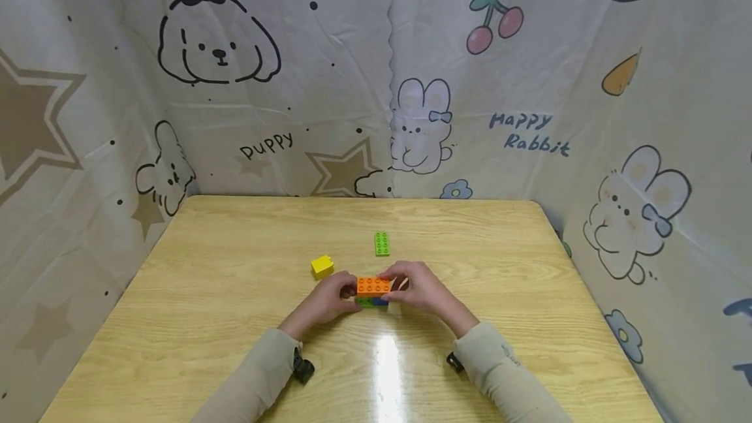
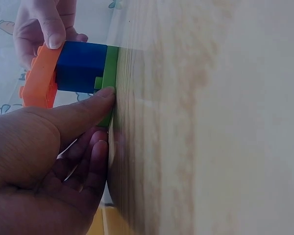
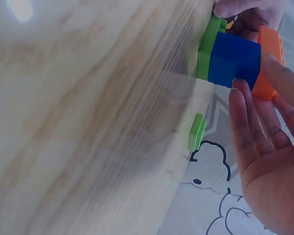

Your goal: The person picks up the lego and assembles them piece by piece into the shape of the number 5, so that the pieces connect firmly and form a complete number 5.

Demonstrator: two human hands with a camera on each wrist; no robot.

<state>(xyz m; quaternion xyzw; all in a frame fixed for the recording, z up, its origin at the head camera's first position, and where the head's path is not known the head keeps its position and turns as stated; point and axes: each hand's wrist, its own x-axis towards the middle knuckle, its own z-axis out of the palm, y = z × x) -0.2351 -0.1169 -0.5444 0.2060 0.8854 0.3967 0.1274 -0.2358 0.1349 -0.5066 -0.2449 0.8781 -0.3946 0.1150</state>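
Plainly, the left hand (image 1: 328, 300) pinches the green plate (image 2: 111, 63) at one end; the right hand (image 1: 424, 288), fingers bent, grips the orange brick (image 1: 372, 286) atop the blue block (image 3: 232, 59) on that plate, perhaps not flush. Beyond, a yellow block (image 1: 322, 267) and lime brick (image 1: 382, 245) rest on the table (image 1: 235, 240).

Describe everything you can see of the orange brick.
The orange brick is a bright, straight-edged oblong that looks like plastic, with two rows of round studs on top. It lies roughly level, studs up, as the top of a small stack, over a blue block on a green base. One end overhangs the blue block towards the left hand; the right hand grips the other end. Whether it is pressed fully home is unclear.
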